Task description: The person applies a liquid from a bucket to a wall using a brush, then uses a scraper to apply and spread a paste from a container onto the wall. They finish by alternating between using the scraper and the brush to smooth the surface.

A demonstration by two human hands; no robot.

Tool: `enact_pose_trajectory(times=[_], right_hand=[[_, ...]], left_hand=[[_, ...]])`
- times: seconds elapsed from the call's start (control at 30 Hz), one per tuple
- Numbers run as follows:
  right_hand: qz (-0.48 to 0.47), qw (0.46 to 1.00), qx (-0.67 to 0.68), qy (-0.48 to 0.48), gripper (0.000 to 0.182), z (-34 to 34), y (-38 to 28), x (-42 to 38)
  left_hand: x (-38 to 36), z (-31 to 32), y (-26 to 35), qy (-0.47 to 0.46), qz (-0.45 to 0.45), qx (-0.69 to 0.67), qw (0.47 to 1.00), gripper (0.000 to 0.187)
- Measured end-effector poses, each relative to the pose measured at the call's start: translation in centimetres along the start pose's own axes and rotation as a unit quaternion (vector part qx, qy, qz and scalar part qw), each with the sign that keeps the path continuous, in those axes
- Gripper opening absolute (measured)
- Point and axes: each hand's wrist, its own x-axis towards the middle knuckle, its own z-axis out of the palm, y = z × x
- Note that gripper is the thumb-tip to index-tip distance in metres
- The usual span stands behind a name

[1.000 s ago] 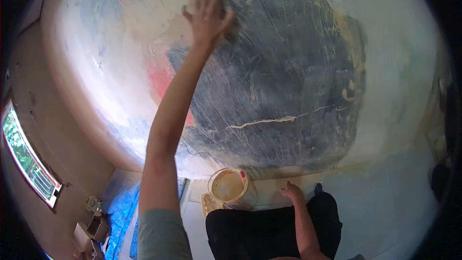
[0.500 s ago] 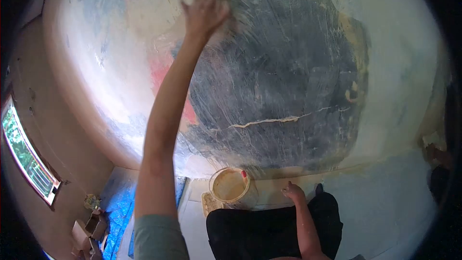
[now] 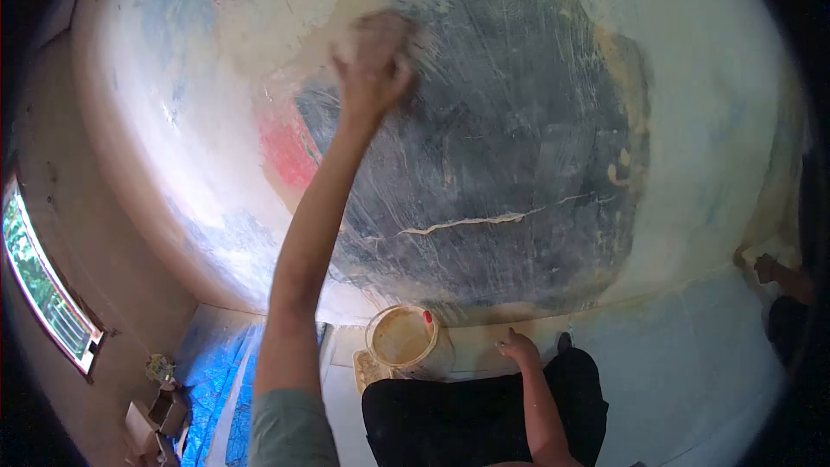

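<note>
My left hand (image 3: 376, 56) reaches up against the curved plastered wall (image 3: 510, 147), at the left edge of a dark grey patch. Motion smears its fingers, and whether a tool is under them I cannot make out. Low down, my right hand (image 3: 517, 348) hovers by my knee, fingers loosely apart, with nothing seen in it. A bucket (image 3: 438, 355) of beige, wet-looking material stands at the wall's foot, left of my right hand, with a small red spot on its rim. A pale crack (image 3: 467, 224) crosses the lower dark patch.
A beige-smeared tray (image 3: 367, 372) sits beside the bucket. At left lie a blue tarp (image 3: 212, 380) and cardboard boxes (image 3: 147, 424), below a window (image 3: 43, 277). At far right another person's hand (image 3: 765, 268) is near the wall's base.
My left hand has moved down the wall, still blurred. The view has shifted slightly. My right hand stays low by the knee.
</note>
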Motion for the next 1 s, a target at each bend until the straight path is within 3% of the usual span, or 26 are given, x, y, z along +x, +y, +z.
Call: enact_pose_trajectory(times=[0.03, 0.1, 0.13, 0.17, 0.23, 0.27, 0.3, 0.37, 0.43, 0.5, 0.53, 0.57, 0.63, 0.67, 0.7, 0.77, 0.83, 0.93, 0.97, 1.0], right_hand=[[0.001, 1.0, 0.012, -0.01, 0.082, -0.2, -0.5, -0.6], [0.0, 1.0, -0.009, 0.011, 0.083, 1.4, 0.5, 0.8], [0.001, 0.999, -0.031, 0.032, 0.084, 1.5, 1.1, 1.2], [0.0, 0.999, -0.033, 0.039, 0.084, 1.6, 1.7, 1.8], [-0.042, 0.998, -0.005, 0.044, 0.085, 1.7, 1.6, 1.5], [-0.042, 0.998, 0.0, 0.041, 0.085, 1.3, 1.2, 1.2], [-0.028, 0.999, -0.004, 0.036, 0.084, 0.8, 0.4, 0.9], [-0.013, 1.0, -0.008, 0.025, 0.084, 1.7, -0.1, 0.6], [-0.009, 1.0, -0.023, 0.008, 0.083, 1.6, 1.0, 1.7], [-0.02, 0.996, -0.066, 0.048, 0.08, 1.8, 2.1, 1.8], [-0.019, 0.997, -0.044, 0.059, 0.078, 1.3, 1.6, 1.2], [-0.022, 0.997, -0.02, 0.067, 0.077, 1.3, 0.9, 0.6], [-0.018, 0.998, -0.026, 0.058, 0.077, 2.2, 1.4, 1.6], [-0.012, 0.998, -0.035, 0.052, 0.077, 2.4, 1.9, 2.3], [-0.013, 0.998, -0.035, 0.054, 0.077, 1.7, 1.5, 1.8], [0.004, 1.0, -0.004, 0.022, 0.077, 0.5, 0.0, -0.3], [-0.008, 1.0, -0.014, 0.016, 0.077, 0.8, 0.1, 0.3], [-0.02, 0.999, -0.01, 0.023, 0.077, 1.5, 1.3, 1.5], [-0.026, 0.999, 0.002, 0.031, 0.078, 1.9, 1.9, 1.7], [-0.027, 0.999, -0.001, 0.035, 0.078, 1.7, 1.7, 1.4]], left_hand=[[0.1, 0.5, 0.0, -0.004, 0.002, -0.001, 1.0, 0.061], [0.6, 1.1, 0.0, 0.154, -0.13, -0.026, 0.979, 0.058], [0.1, 0.4, 0.4, 0.081, -0.063, -0.086, 0.991, 0.058], [0.3, -0.1, 0.4, 0.088, -0.062, -0.085, 0.991, 0.058], [0.7, -1.4, -0.7, -0.052, 0.259, -0.044, 0.963, 0.057], [1.3, -2.0, -2.3, -0.045, 0.209, 0.063, 0.975, 0.058], [2.0, -1.4, -4.0, -0.052, 0.215, 0.061, 0.973, 0.058], [3.0, -0.2, -6.3, 0.091, -0.02, -0.005, 0.996, 0.062], [2.3, -1.9, -4.2, 0.072, -0.014, 0.045, 0.996, 0.065], [1.6, -2.4, -4.1, -0.064, 0.235, -0.019, 0.97, 0.066], [1.9, -2.1, -5.9, -0.041, 0.214, 0.091, 0.972, 0.066], [2.3, -1.5, -6.9, -0.042, 0.215, 0.09, 0.972, 0.066], [3.0, -1.5, -7.6, 0.089, 0.012, -0.104, 0.99, 0.064], [2.2, -1.3, -6.1, 0.039, -0.045, 0.058, 0.997, 0.062], [1.4, -1.6, -4.7, 0.041, -0.045, 0.059, 0.996, 0.062], [-0.2, -1.9, -3.4, -0.042, 0.205, -0.03, 0.977, 0.061], [-0.3, -2.1, -4.8, -0.054, 0.198, 0.036, 0.978, 0.061], [0.3, -1.8, -6.2, 0.028, -0.027, 0.042, 0.998, 0.062], [-0.5, -1.6, -5.6, 0.028, -0.029, 0.041, 0.998, 0.062], [-1.1, -1.7, -4.5, -0.005, 0.057, 0.02, 0.998, 0.058]])
